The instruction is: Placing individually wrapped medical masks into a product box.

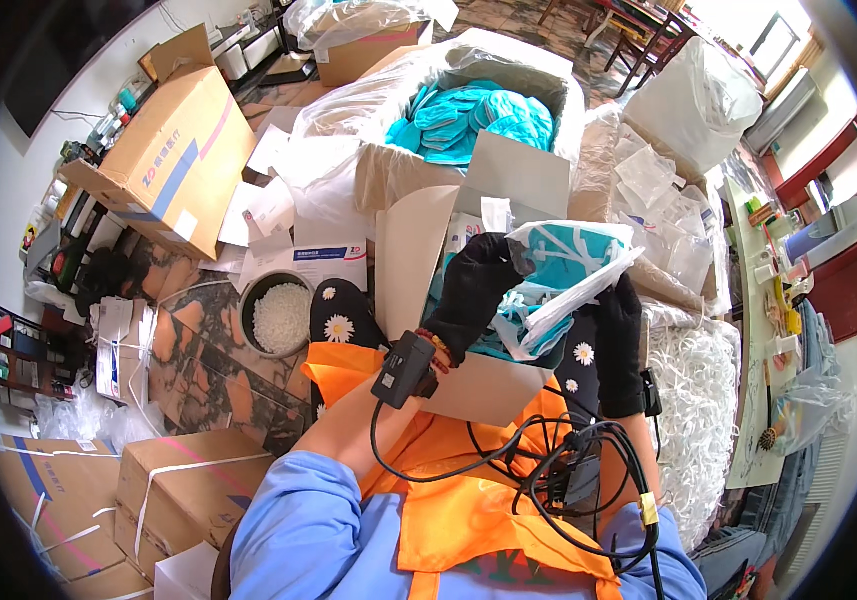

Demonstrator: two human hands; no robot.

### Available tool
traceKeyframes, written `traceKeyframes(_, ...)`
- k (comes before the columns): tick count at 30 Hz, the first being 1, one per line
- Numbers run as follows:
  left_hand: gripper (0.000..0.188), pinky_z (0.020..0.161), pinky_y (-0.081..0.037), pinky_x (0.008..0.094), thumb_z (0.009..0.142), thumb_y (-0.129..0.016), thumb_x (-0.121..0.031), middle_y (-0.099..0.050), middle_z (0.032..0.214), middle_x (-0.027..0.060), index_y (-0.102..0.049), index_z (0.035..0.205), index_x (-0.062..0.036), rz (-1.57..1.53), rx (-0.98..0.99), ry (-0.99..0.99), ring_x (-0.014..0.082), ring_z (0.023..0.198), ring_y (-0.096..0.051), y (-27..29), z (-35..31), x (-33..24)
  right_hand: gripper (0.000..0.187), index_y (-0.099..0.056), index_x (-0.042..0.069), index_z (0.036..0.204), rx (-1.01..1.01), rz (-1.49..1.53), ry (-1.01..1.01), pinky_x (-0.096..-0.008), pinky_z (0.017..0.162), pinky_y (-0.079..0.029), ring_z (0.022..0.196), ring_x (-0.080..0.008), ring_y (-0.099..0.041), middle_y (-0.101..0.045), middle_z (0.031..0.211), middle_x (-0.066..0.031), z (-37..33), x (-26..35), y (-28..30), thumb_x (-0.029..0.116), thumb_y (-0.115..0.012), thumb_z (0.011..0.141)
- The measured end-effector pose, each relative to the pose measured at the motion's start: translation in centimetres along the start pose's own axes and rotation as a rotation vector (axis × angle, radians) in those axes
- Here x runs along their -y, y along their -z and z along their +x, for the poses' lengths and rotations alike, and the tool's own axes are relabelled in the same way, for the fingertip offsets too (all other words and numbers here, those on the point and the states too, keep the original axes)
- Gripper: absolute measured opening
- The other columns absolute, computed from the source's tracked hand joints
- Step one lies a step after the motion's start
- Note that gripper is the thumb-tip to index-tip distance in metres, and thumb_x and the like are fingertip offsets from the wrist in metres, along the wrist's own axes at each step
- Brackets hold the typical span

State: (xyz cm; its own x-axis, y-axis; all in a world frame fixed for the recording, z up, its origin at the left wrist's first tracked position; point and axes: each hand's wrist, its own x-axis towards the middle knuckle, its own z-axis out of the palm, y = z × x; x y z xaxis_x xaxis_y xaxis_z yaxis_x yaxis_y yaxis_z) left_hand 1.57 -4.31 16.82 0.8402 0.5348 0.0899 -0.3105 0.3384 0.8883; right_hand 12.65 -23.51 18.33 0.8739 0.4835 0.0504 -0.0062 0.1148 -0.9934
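My left hand (472, 290), in a black glove, grips the left edge of a clear plastic bag (548, 340). Teal face masks with white straps (563, 258) fill the bag, their straps showing at its mouth. On the opposite side my right hand (620, 335), also black-gloved, closes on the bag; its fingertips are mostly hidden behind the plastic. Both hands hold the bag tilted over an open carton (414, 275) at my lap, flaps spread. Inside that carton, more teal pieces show partly below the bag.
Beyond the carton stands a plastic-lined box (368, 180) heaped with teal mask pieces (478, 118). To its right, another box holds clear bags (653, 180); a sack of white straps (693, 400) sits below. At left are a round tub (248, 325) of white bits and cardboard cartons (183, 150). Cables (588, 450) cross my lap.
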Motion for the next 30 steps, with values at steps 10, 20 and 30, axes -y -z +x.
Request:
traceKeyframes(10, 0.029, 0.085, -0.050, 0.0256, 0.089, -0.069, -0.006, -0.068, 0.102, 0.0036, -0.061, 0.117, -0.0029, 0.024, -0.004, -0.031, 0.0118, 0.093, -0.062, -0.5, 0.1, -0.5, 0.039, -0.051, 0.001, 0.135, 0.001, -0.206, 0.094, -0.0291, 0.074, -0.054, 0.091, -0.0148, -0.064, -0.063, 0.112, -0.0078, 0.0, -1.3, 1.3, 0.020, -0.054, 0.100)
traceKeyframes(20, 0.027, 0.070, -0.052, 0.0267, 0.089, -0.063, -0.007, -0.065, 0.092, 0.0027, -0.058, 0.116, -0.0041, -0.048, 0.067, 0.122, 0.0087, 0.079, -0.059, 0.1, -0.4, -1.0, 0.035, -0.056, 0.000, 0.131, 0.065, -0.159, 0.085, -0.0275, 0.089, -0.046, 0.102, -0.0104, -0.055, -0.063, 0.116, -0.0034, -0.4, -0.6, -0.3, 0.016, -0.057, 0.100)
traceKeyframes(30, 0.024, 0.061, -0.051, 0.0249, 0.086, -0.068, -0.004, -0.067, 0.090, 0.0041, -0.063, 0.109, -0.0017, 0.202, -0.037, 0.019, 0.0090, 0.073, -0.060, 0.1, 0.6, -1.3, 0.027, -0.063, 0.003, 0.117, -0.075, -0.076, 0.068, -0.0231, 0.066, -0.047, 0.079, -0.0061, -0.057, -0.065, 0.092, 0.0010, 0.6, 0.5, 1.9, 0.019, -0.062, 0.096)
